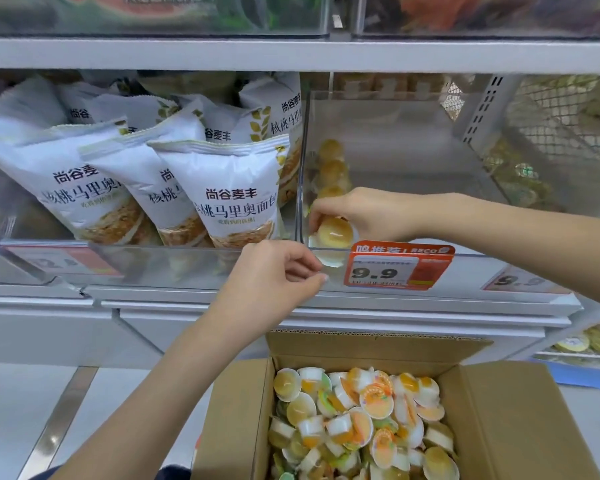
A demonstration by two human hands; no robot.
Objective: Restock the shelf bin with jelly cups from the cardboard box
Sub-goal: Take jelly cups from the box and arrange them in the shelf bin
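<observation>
Under white shelf (291, 55), clear bin (395, 133), cardboard box (499, 427) on floor (14, 410)

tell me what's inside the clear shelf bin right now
Inside the clear bin, a few yellow jelly cups line its left wall; the right hand holds another cup there, hiding the floor beneath.

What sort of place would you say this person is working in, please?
Most likely a snack aisle in a shop. A red price tag reading 9.9 is clipped to a clear shelf bin, packaged bread bags fill the next bin, and a cardboard box of jelly cups sits below for restocking.
</observation>
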